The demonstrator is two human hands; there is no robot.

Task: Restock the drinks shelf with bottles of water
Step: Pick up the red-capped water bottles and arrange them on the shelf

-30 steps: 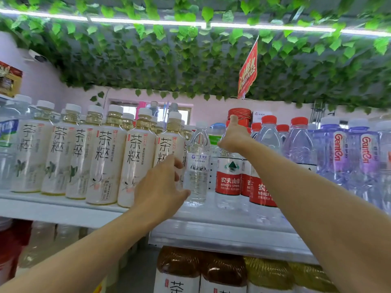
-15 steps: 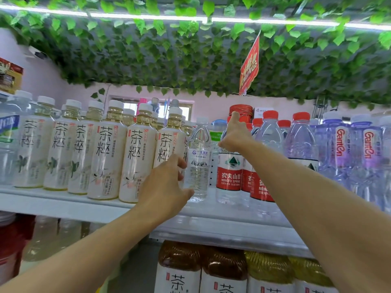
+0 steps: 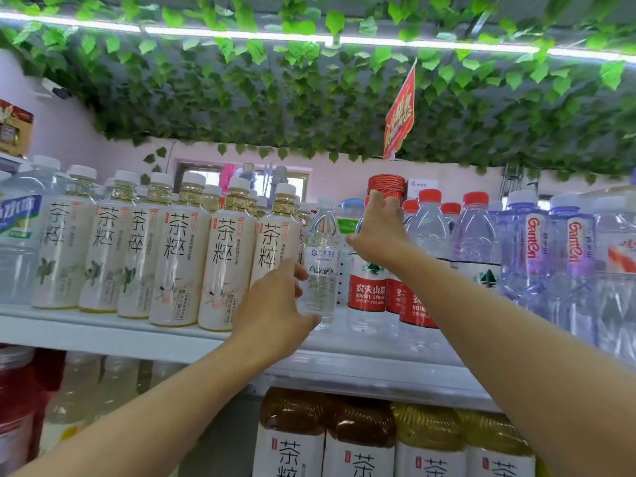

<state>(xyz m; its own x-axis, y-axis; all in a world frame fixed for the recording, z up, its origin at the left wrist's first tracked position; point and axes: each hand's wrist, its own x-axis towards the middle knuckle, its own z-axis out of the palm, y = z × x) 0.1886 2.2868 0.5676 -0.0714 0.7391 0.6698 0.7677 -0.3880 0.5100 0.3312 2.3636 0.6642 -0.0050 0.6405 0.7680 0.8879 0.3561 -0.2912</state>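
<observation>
A small clear water bottle (image 3: 321, 266) stood upright on the white shelf (image 3: 103, 333), between a row of cream-labelled tea bottles (image 3: 179, 256) and the red-labelled water bottles (image 3: 366, 294). It had a white cap, ribbed transparent walls and a pale label with blue print and a mountain sketch. The left hand (image 3: 275, 315) was at its lower half, thumb and fingers spread around the near side and loosely curved, but whether they actually pressed the plastic could not be told. The right hand (image 3: 378, 232) reached higher and deeper, fingers curled over the shoulder of a red-capped water bottle whose cap it hid; the grip seemed closed on that bottle. Further right stood more red-capped bottles (image 3: 476, 235) and then lilac-tinted bottles (image 3: 531, 249) with white and red labels. The shelf was a plain white board with a clear strip along its front edge, and below it sat amber and yellow tea bottles (image 3: 292, 438). A stack of red cups (image 3: 386, 185) showed behind the right hand. Above, green plastic ivy (image 3: 275, 91) covered the ceiling, a light strip (image 3: 241, 33) ran across it, and a red hanging sign (image 3: 399, 115) dangled before a pale pink wall (image 3: 344, 173).
</observation>
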